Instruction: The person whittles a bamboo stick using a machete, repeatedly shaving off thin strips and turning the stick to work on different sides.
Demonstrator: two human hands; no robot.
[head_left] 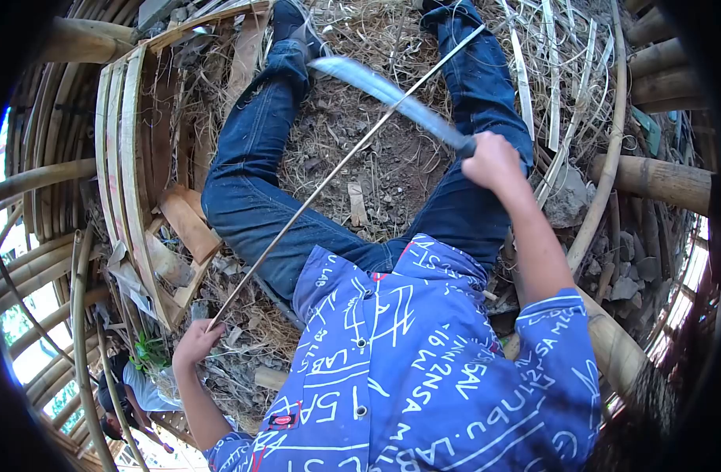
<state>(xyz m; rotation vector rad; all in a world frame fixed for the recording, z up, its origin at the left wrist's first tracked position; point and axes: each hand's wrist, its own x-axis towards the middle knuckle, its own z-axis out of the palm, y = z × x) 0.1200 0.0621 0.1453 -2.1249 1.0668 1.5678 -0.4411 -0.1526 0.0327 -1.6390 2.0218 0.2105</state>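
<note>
My right hand [492, 161] is closed round the dark handle of a machete [368, 81]. Its long, curved blade, slightly blurred, points up and to the left over the ground between my shins. A long, thin bamboo strip [313, 195] runs diagonally across my lap, with its lower end pinched in my left hand [197, 342]. Toward its far end the strip crosses the blade in this view, then reaches over my right leg [478, 79]. Blue jeans cover both of my spread legs.
A wooden crate [128, 157] lies on the left beside pieces of wood. Split bamboo strips [549, 79] and fibres litter the ground at the upper right. Rocks [565, 197] and bamboo poles [651, 179] are on the right. Another person [128, 389] is beyond the bamboo fence, lower left.
</note>
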